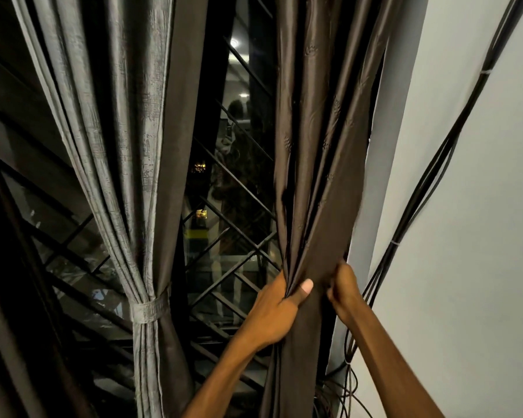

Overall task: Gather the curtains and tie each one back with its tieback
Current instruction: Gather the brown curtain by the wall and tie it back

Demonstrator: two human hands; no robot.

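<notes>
The dark brown curtain [317, 164], satiny with a faint embossed motif, hangs at the window's right edge, bunched into folds; left hand [280, 309] and right hand [343, 292] both clutch it. One grey textured curtain [127, 146] hangs left, cinched by one matching tieback [150, 309]. Black cables [429, 176] cross the white wall [480, 236].

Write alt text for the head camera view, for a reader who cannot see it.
Two bare hands, left hand and right hand, grip a gathered dark brown curtain beside a white wall. To its left, a grey curtain is already cinched by its tieback before a barred window.
</notes>
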